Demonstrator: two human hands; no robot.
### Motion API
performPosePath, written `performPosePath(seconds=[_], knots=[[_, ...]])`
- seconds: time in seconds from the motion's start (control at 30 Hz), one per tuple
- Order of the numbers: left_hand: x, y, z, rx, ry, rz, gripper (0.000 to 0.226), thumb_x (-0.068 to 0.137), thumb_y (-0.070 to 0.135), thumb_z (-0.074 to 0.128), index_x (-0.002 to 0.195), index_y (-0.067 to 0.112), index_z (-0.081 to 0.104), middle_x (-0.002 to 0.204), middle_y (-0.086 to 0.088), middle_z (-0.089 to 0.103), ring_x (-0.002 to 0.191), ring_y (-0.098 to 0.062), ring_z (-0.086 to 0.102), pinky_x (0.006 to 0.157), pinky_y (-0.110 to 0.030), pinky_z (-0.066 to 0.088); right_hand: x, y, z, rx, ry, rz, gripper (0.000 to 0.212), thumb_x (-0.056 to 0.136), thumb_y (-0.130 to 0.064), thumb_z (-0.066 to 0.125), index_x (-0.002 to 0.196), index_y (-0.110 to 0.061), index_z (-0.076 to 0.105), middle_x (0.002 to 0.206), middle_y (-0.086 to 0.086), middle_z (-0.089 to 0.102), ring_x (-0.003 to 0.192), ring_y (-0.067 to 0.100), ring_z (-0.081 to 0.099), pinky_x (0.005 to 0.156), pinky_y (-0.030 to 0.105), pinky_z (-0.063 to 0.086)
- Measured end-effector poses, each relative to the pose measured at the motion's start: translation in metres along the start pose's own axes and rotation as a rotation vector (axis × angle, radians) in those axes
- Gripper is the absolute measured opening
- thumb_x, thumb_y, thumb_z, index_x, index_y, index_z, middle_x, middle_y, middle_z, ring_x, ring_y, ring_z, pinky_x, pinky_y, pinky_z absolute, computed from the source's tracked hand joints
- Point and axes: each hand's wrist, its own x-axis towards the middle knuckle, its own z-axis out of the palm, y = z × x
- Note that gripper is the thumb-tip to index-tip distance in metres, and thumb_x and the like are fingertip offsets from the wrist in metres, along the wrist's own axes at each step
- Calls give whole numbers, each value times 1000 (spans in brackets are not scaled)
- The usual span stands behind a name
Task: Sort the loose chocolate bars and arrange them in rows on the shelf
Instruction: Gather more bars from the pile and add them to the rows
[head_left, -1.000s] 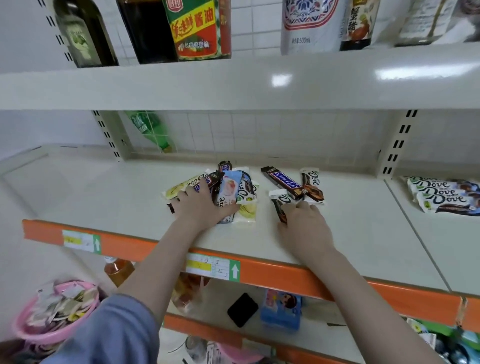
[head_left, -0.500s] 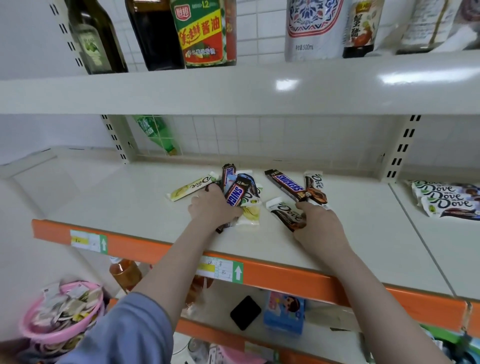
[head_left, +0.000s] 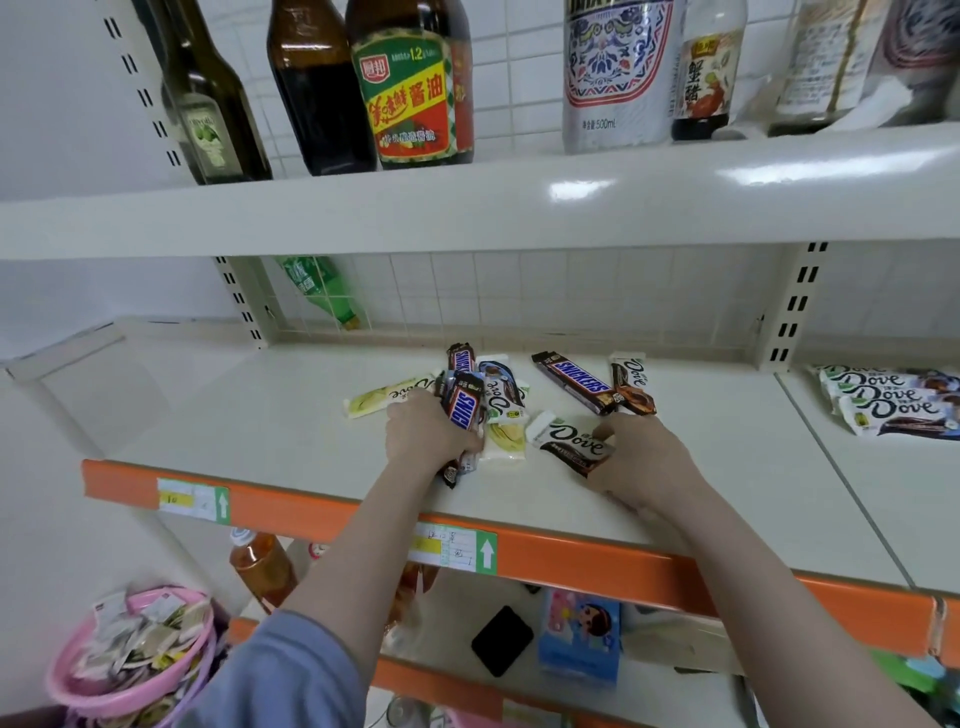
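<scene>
1. Two hands work on the shelf (head_left: 260, 415): left hand (head_left: 423, 434) grips a Snickers bundle (head_left: 462, 410); right hand (head_left: 641, 457) pinches a white Dove bar (head_left: 569, 439).
2. Behind lie a loose Snickers bar (head_left: 574, 382) and a brown Dove bar (head_left: 631, 387).
3. Far right: stacked Dove bars (head_left: 891, 400).

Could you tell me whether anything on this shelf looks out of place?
Yes: a green bottle lies tilted behind the wire back panel, and the chocolate bars lie mixed at odd angles.
</scene>
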Motion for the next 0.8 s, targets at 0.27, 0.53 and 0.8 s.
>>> performPosePath(seconds=[0.27, 0.53, 0.8], knots=[[-5, -8, -4, -163, -148, 14, 43, 57, 27, 79, 90, 9, 58, 87, -5, 68, 76, -19, 64, 65, -28, 51, -15, 0, 5, 30, 121, -44, 41, 71, -16, 61, 111, -14, 57, 100, 7, 65, 90, 25, 61, 67, 27, 45], [-16, -5, -6, -72, -22, 110, 51, 64, 29, 75, 99, 12, 41, 81, 2, 54, 76, -20, 53, 63, -29, 41, -24, 0, 12, 112, 256, -108, 43, 74, -20, 66, 117, -21, 58, 113, 4, 65, 100, 24, 58, 74, 27, 42], [-20, -18, -4, -431, 54, 10, 44, 77, 42, 68, 95, 8, 47, 70, 2, 56, 58, -10, 53, 47, -24, 35, -31, 8, 11, 211, 350, -107, 25, 76, -20, 64, 100, -22, 68, 91, 1, 71, 77, 18, 57, 61, 24, 37]])
